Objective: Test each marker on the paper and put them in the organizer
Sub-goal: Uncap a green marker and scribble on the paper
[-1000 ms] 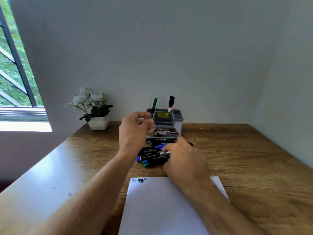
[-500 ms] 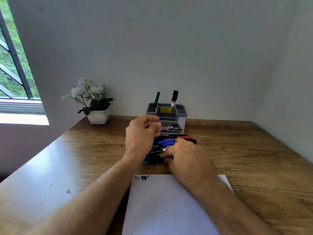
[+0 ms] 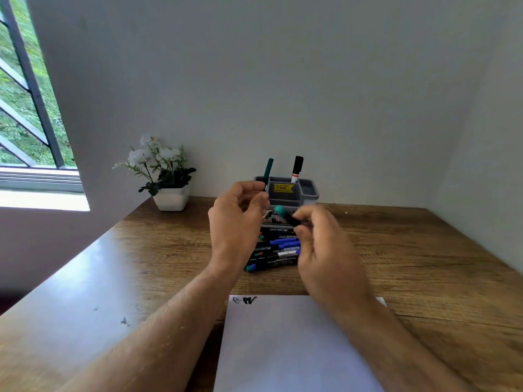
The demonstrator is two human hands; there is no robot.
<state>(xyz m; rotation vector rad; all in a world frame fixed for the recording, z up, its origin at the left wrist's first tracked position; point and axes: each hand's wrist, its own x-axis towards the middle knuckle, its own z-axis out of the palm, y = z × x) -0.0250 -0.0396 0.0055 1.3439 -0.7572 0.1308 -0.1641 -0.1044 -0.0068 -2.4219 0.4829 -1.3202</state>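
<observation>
Marker (image 3: 285,214) blurred in right hand (image 3: 325,250), body mostly hidden.

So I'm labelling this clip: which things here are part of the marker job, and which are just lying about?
Job: teal-capped marker held by right hand; left hand; marker pile; paper; grey organizer with two markers in it.

Lying about: potted white flowers.

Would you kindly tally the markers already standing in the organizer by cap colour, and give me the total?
Green-capped marker: 1
Black-capped marker: 1
Total standing in the grey organizer: 2
</observation>
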